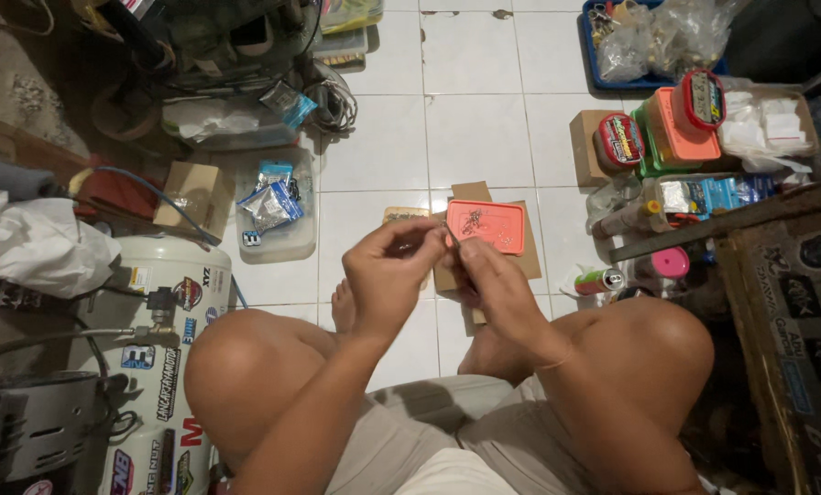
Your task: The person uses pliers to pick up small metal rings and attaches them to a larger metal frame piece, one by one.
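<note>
At the left edge of the frame a white compressor tank is crowding the person's knee, and above it a clear tub of small bags is sitting on the tiles. At centre, the left hand is pinching its fingertips together on something tiny; what it is cannot be told. The right hand is meeting it, fingers likewise closed on the same small piece, so both hands are touching just above the feet. Right behind them an orange lid holding small dark parts is lying on cardboard. Judging by this, the fiddling is under way, with parts on the lid not yet picked up. Bare tiles are offering open room at upper centre. At the right, stacked containers and a dark board are hemming in that side.
</note>
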